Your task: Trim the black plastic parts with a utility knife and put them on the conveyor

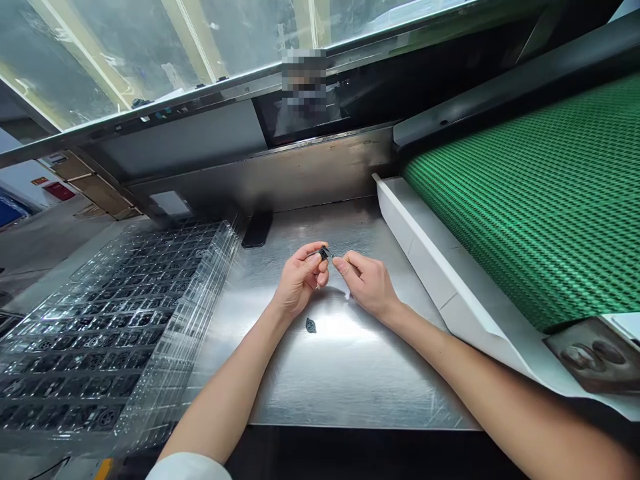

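Between the thumb and fingers of my left hand (301,277) is a small black plastic part (323,253), held above the metal table (350,373). My right hand (369,280) is close beside it on the right, thumb and forefinger pinched on a small thin tool or pin whose tip points at the black part. What kind it is I cannot make out. Below my left hand a small dark round part (311,325) lies flat on the table.
Stacked clear plastic trays (115,320) with dark parts stand on the left. A black phone (257,230) lies near the table's back edge. Along the right runs a white guard rail (435,267) beside a green conveyor belt (545,193). A metal panel (310,167) closes off the back.
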Motion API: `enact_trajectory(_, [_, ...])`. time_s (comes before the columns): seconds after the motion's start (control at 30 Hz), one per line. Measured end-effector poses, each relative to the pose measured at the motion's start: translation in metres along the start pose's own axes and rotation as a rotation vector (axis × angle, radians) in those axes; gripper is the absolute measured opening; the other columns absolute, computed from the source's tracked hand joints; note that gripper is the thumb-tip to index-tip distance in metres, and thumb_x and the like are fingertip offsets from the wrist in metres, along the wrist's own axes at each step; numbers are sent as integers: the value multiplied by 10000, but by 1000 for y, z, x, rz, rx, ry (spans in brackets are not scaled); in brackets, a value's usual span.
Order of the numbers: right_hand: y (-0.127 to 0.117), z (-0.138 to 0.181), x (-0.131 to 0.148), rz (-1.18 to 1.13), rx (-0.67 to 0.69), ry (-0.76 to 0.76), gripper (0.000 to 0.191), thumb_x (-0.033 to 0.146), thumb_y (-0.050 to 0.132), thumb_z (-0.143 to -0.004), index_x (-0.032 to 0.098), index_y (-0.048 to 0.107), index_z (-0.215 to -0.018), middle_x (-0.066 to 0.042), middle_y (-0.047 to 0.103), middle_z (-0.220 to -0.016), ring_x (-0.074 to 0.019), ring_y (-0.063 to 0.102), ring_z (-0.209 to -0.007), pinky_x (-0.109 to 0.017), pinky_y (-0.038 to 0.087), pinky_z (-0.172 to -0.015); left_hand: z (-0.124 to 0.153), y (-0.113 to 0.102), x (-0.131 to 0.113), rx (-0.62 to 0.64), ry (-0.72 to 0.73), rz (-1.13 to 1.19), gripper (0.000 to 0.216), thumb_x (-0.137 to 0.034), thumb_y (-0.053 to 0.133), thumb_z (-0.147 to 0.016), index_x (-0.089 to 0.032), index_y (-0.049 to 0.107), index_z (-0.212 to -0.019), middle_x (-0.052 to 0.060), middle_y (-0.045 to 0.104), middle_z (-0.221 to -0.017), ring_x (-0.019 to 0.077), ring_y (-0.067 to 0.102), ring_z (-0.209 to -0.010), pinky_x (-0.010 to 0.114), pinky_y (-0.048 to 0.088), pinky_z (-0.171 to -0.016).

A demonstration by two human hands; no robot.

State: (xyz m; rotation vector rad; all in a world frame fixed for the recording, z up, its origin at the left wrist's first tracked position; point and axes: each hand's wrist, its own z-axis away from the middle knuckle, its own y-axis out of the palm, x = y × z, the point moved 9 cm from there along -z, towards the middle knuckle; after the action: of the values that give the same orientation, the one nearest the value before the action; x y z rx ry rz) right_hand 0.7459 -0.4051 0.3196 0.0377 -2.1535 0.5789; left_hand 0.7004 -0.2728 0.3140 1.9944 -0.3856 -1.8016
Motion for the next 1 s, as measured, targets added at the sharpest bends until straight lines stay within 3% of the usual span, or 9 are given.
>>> enact_trajectory(0.23, [-5,-2,4,-139,-35,31,446,618,623,-979,220,591,-780,24,521,-648,-155,451,-613,-293,353,-627,3,9,15,107,-86,-24,466,-404,856,-813,-153,612,-1120,3,626,-713,127,591,-548,228,435,-526])
enact_trajectory(0.33, [-2,-1,6,-147,-20,11,417,562,600,-990,219,569,-755,28,481,-628,-150,427,-598,-291,361,-624,5,13,21,128,-114,-64,482,-452,856,-812,-167,577,-1081,-16,605,-678,115,561,-508,218,423,-499])
enact_trajectory(0.43, [-4,0,8,-111,-49,-26,401,504,576,-1014,218,548,-735,31,422,-615,-147,398,-585,-292,346,-611,2,9,21,95,-107,-108,495,-417,884,-773,-181,543,-1043,-42,587,-648,92,518,-471,200,391,-474])
enact_trajectory(0.57, [-4,4,12,-55,-69,-52,241,426,591,-1026,208,684,-980,0,604,-740,-162,492,-620,-297,388,-636,-9,-22,1,-101,4,-65,429,-335,848,-747,-204,503,-966,-63,566,-638,91,514,-463,190,346,-458])
enact_trajectory(0.63, [6,10,22,-20,16,-154,217,385,589,-1034,200,701,-1046,-28,680,-858,-171,557,-683,-297,413,-673,-13,-50,-13,-273,106,7,352,-271,792,-752,-203,479,-897,-61,552,-637,84,509,-475,186,345,-473])
enact_trajectory(0.77, [46,34,43,124,383,-384,215,345,606,-1056,201,713,-1173,-29,678,-949,-156,571,-707,-292,367,-647,-12,-90,-23,-517,174,106,183,-188,691,-799,-169,549,-912,-38,562,-645,82,515,-506,184,371,-502])
enact_trajectory(0.87, [68,52,45,247,611,-432,185,364,668,-1039,223,731,-1142,-16,636,-929,-136,506,-632,-293,292,-599,-13,-89,-20,-506,165,86,166,-191,699,-848,-131,621,-982,-10,605,-694,82,545,-534,184,398,-526])
enact_trajectory(1.0, [73,59,48,186,702,-421,86,273,644,-1025,221,711,-1041,-8,629,-911,-134,502,-637,-285,302,-610,-14,-81,-12,-476,119,60,99,-182,656,-913,-117,624,-979,14,630,-709,88,550,-521,193,395,-516])
